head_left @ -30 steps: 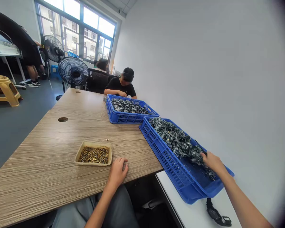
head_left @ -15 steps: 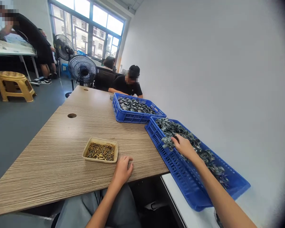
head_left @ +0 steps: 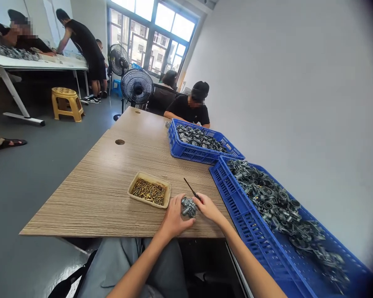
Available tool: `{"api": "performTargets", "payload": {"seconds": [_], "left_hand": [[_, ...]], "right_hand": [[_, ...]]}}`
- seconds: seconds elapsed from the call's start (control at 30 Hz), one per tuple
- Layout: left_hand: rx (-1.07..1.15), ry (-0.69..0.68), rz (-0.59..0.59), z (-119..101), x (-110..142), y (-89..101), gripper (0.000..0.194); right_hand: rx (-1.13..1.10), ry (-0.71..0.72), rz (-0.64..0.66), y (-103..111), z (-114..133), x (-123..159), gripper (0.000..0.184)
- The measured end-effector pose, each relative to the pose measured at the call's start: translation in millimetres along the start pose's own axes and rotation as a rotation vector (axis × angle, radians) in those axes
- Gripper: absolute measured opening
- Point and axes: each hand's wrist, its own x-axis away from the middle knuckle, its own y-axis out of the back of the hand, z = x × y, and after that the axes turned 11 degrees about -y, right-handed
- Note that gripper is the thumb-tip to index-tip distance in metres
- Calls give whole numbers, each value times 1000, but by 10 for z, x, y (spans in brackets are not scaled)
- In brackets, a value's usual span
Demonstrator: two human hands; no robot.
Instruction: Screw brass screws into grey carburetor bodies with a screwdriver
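A grey metal carburetor point(head_left: 189, 207) rests at the table's front edge between my hands. My left hand point(head_left: 174, 217) is curled around its left side, thumb along the near side. In my right hand point(head_left: 207, 207) is a thin dark screwdriver point(head_left: 191, 188), its shaft pointing up and to the left; those fingers also touch the carburetor's right side. Just beyond my left hand stands a cream tray point(head_left: 133, 198) of small brass pieces point(head_left: 148, 191). To the right, a long blue crate point(head_left: 245, 215) holds many similar carburetors point(head_left: 267, 194).
A second blue crate point(head_left: 186, 154) of metal parts stands farther back on the wooden table point(head_left: 112, 174), before a seated person point(head_left: 186, 108). Fans point(head_left: 137, 86), a yellow stool point(head_left: 67, 103) and people at a white table point(head_left: 46, 64) are at the left.
My right hand has brought a carburetor from the crate to the table, and the screwdriver now shows clearly in it. My left hand has closed around the carburetor. The view has turned left.
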Motion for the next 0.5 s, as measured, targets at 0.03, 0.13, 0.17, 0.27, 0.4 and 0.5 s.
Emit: {"api": "performTargets", "payload": {"seconds": [0.03,0.13,0.17,0.27,0.4,0.5], "left_hand": [[-3,4,10,-3,1,4,93],[-24,5,56,-10,3,13,90],[-37,5,74,-11,2,14,88],[-80,9,115,-19,-1,16,80],[-114,18,137,-44,6,26,77],[-126,20,147,-69,17,38,76]], "right_hand": [[-51,-12,36,-52,1,2,45],[-180,-54,113,-145,11,-5,50],[-208,-67,123,-161,15,-11,51],[-267,-107,94,-189,24,-23,53],[-323,-131,57,-219,-15,15,55],[-377,-150,29,-240,-117,103,57]]}}
